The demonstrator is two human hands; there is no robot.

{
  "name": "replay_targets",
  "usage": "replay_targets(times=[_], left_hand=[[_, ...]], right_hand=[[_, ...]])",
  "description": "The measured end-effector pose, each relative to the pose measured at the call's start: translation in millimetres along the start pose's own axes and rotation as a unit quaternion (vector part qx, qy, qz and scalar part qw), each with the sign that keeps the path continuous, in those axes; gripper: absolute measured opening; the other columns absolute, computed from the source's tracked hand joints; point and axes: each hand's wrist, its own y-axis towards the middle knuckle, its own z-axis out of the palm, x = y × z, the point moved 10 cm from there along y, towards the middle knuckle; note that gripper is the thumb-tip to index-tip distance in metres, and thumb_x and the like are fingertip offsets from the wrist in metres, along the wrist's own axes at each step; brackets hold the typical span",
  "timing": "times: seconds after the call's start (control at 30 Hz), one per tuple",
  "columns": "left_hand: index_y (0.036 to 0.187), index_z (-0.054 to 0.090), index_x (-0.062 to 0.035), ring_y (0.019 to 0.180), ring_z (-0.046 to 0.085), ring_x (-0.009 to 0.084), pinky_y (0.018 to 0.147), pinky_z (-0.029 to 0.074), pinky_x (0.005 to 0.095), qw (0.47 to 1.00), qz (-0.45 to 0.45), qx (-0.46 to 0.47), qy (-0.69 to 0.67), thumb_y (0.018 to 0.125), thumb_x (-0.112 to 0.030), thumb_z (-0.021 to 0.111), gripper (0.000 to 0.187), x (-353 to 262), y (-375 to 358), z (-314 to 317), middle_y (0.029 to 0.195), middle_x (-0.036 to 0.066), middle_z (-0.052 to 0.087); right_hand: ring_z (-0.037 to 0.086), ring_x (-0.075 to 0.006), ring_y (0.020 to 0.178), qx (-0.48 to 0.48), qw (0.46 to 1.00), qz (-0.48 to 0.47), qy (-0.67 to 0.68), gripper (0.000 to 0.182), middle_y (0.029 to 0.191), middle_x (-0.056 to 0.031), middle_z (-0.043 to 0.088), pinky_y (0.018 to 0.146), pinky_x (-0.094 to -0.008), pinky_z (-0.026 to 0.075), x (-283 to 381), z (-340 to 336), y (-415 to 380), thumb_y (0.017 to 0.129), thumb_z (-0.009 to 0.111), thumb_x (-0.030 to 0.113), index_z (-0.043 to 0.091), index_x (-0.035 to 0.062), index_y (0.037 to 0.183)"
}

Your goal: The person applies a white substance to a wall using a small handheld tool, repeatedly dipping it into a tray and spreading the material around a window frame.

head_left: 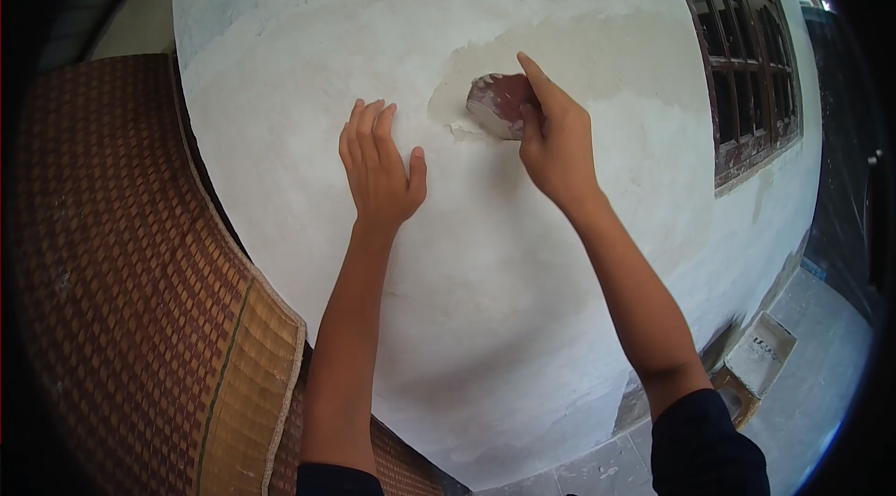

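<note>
My right hand (558, 137) grips a dark red, flat putty scraper (509, 97) smeared with pale putty, its index finger stretched up along the side. The scraper is against the white wall (495, 244), at the lower left of a beige, damp-looking putty patch (597, 53). A small ragged ridge of putty (467, 133) shows just beneath the blade. To the left, my left hand (381, 165) is spread on or very near the wall with nothing in it; whether the palm touches cannot be seen.
A brown woven mat (121, 235) hangs along the left side. At the right is a dark wooden window (747, 57) with panes. A putty-smeared white tray (763, 351) rests on a stool-like support (737, 398) at lower right, above the grey tiled floor (597, 475).
</note>
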Motion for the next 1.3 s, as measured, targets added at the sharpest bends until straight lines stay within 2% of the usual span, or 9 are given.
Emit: replay_targets(times=[0.23, 0.43, 0.6, 0.73, 0.83, 0.97, 1.1, 1.23, 1.3], left_hand=[[0.137, 0.041, 0.0021, 0.136, 0.036, 0.0403, 0.108, 0.027, 0.0530, 1.000, -0.017, -0.023, 0.013, 0.093, -0.028, 0.052, 0.055, 5.5, 8.4, 5.2, 0.138, 0.020, 0.044], [0.134, 0.043, 0.0034, 0.134, 0.039, 0.0404, 0.107, 0.029, 0.0522, 1.000, -0.005, -0.027, 0.015, 0.090, -0.028, 0.053, 0.055, 3.8, 7.1, 4.9, 0.136, 0.020, 0.047], [0.131, 0.046, 0.0044, 0.131, 0.042, 0.0409, 0.106, 0.031, 0.0516, 0.999, -0.001, -0.042, 0.013, 0.087, -0.026, 0.053, 0.054, 3.7, 6.4, 1.5, 0.133, 0.020, 0.050], [0.137, 0.041, 0.0026, 0.135, 0.038, 0.0403, 0.107, 0.029, 0.0517, 1.000, -0.010, -0.023, 0.016, 0.092, -0.030, 0.052, 0.057, 6.1, 6.1, 4.0, 0.137, 0.019, 0.046], [0.137, 0.040, 0.0025, 0.135, 0.038, 0.0404, 0.107, 0.028, 0.0515, 1.000, -0.009, -0.023, 0.015, 0.091, -0.028, 0.053, 0.057, 6.8, 6.1, 3.6, 0.137, 0.019, 0.046], [0.137, 0.041, 0.0027, 0.134, 0.038, 0.0406, 0.107, 0.028, 0.0511, 1.000, -0.017, -0.019, 0.017, 0.091, -0.028, 0.054, 0.057, 7.5, 5.2, 3.4, 0.137, 0.019, 0.046], [0.136, 0.041, 0.0028, 0.134, 0.039, 0.0405, 0.107, 0.029, 0.0511, 0.999, -0.018, -0.020, 0.021, 0.091, -0.028, 0.054, 0.056, 7.3, 5.8, 3.4, 0.137, 0.019, 0.046], [0.136, 0.042, 0.0030, 0.134, 0.039, 0.0402, 0.107, 0.029, 0.0513, 0.999, -0.016, -0.022, 0.016, 0.090, -0.028, 0.055, 0.056, 7.3, 4.6, 2.4, 0.137, 0.019, 0.047], [0.136, 0.042, 0.0030, 0.134, 0.039, 0.0402, 0.107, 0.029, 0.0513, 0.999, -0.016, -0.018, 0.022, 0.090, -0.028, 0.055, 0.056, 7.8, 5.4, 2.2, 0.136, 0.019, 0.047]], right_hand=[[0.065, -0.0249, 0.091, 0.197, 0.973, -0.013, 0.117, 0.057, 0.107, -0.0196, 0.067, 0.086, -0.0346, 0.051, -9.8, 52.6, 29.7, 0.085, 0.048, -0.012, 0.051, 0.0046, 0.140], [0.065, -0.0254, 0.085, 0.001, 0.997, -0.006, 0.078, 0.054, 0.103, -0.0172, 0.068, 0.081, -0.0351, 0.053, -34.9, -3.1, 75.3, 0.084, 0.048, -0.009, 0.057, 0.0051, 0.135], [0.067, -0.0282, 0.086, 0.177, 0.975, -0.131, 0.026, 0.054, 0.101, -0.0179, 0.069, 0.082, -0.0348, 0.052, -5.1, 54.4, 34.0, 0.080, 0.049, -0.011, 0.060, 0.0028, 0.131], [0.067, -0.0259, 0.084, -0.033, 0.998, -0.049, -0.001, 0.052, 0.100, -0.0178, 0.069, 0.078, -0.0334, 0.053, -37.0, -1.5, 69.3, 0.080, 0.047, -0.010, 0.060, 0.0009, 0.130], [0.064, -0.0170, 0.081, 0.059, 0.989, 0.009, 0.134, 0.052, 0.099, -0.0142, 0.068, 0.070, -0.0292, 0.054, -37.9, 14.0, 60.4, 0.084, 0.047, -0.009, 0.058, 0.0025, 0.133], [0.067, -0.0258, 0.088, 0.153, 0.981, -0.121, -0.011, 0.055, 0.104, -0.0182, 0.069, 0.081, -0.0351, 0.053, -26.8, 46.2, 43.1, 0.077, 0.050, -0.008, 0.060, 0.0012, 0.130], [0.066, -0.0249, 0.089, 0.013, 0.999, 0.020, 0.038, 0.054, 0.100, -0.0167, 0.069, 0.079, -0.0341, 0.053, -51.3, -2.1, 68.4, 0.077, 0.050, -0.010, 0.060, 0.0006, 0.129], [0.066, -0.0278, 0.086, 0.206, 0.976, -0.074, 0.019, 0.058, 0.096, -0.0198, 0.068, 0.081, -0.0352, 0.052, -18.8, 47.5, 35.3, 0.074, 0.050, -0.011, 0.062, 0.0040, 0.129], [0.066, -0.0372, 0.087, 0.086, 0.995, -0.045, 0.039, 0.053, 0.095, -0.0230, 0.068, 0.083, -0.0400, 0.052, -44.7, 27.7, 53.0, 0.073, 0.052, -0.003, 0.064, 0.0002, 0.124]])
